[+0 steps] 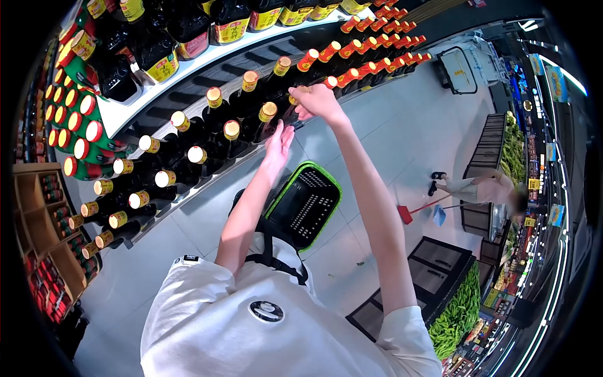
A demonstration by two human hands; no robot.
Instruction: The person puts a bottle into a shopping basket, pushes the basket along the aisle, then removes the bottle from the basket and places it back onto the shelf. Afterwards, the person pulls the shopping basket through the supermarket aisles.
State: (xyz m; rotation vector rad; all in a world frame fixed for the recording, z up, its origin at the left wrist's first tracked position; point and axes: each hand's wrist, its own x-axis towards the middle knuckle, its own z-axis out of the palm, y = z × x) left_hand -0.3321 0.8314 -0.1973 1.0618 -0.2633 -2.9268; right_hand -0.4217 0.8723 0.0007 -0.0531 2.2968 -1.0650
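Note:
My right hand (316, 102) is closed around the neck of a dark sauce bottle at the front of the shelf; a bit of its yellow cap (293, 98) shows by my fingers. Lower and to the left, my left hand (279, 143) has its fingers stretched out and thumb apart, close to the bottle row. Whether it touches the bottle I cannot tell. Rows of dark bottles with yellow-and-white caps (232, 130) stand beside both hands. Bottles with red caps (347, 77) continue to the right.
An upper white shelf (207, 56) carries large dark jugs (157, 53). On the floor below my arms is a black basket with a green rim (339, 195). Green vegetables (453, 314) lie on a stand at right. Farther off, a person (483, 188) is near a red broom (406, 215).

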